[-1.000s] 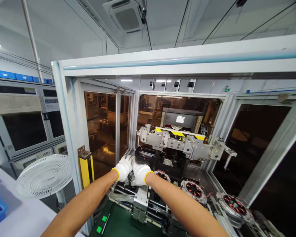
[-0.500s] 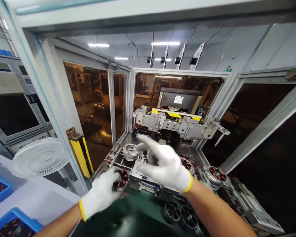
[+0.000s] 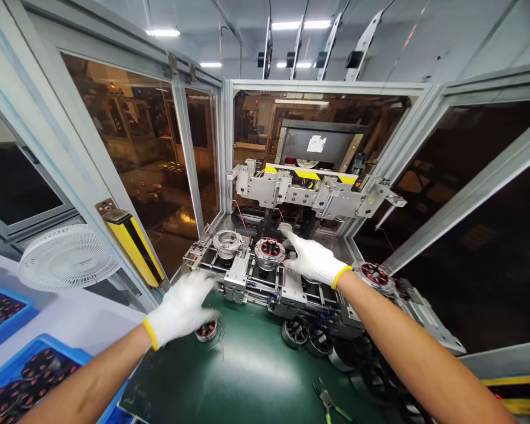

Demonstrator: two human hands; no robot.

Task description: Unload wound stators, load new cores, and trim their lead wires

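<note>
My left hand (image 3: 183, 307), in a white glove with a yellow cuff, hovers over the green table with fingers apart, slightly blurred. Just below its fingertips a wound motor stator (image 3: 206, 331) with red coils sits on the table. My right hand (image 3: 312, 259), gloved alike, reaches into the machine with thumb and forefinger spread. It is beside the middle round fixture (image 3: 269, 262), which carries a stator (image 3: 271, 248) with red and black segments. To the left stands a ring fixture (image 3: 227, 242) with an open centre. My right hand partly covers what lies behind it.
Black rotor-like rings (image 3: 295, 333) line the table's right side near pliers (image 3: 327, 401). Another fixture with a stator (image 3: 375, 272) stands far right. Blue bins (image 3: 48, 344) of stators and a white fan (image 3: 70, 256) are at left. A metal bar (image 3: 309, 191) spans the back.
The view has tipped downward. My left hand has released the stator, now on the table. My right hand has moved right, uncovering the middle fixture.
</note>
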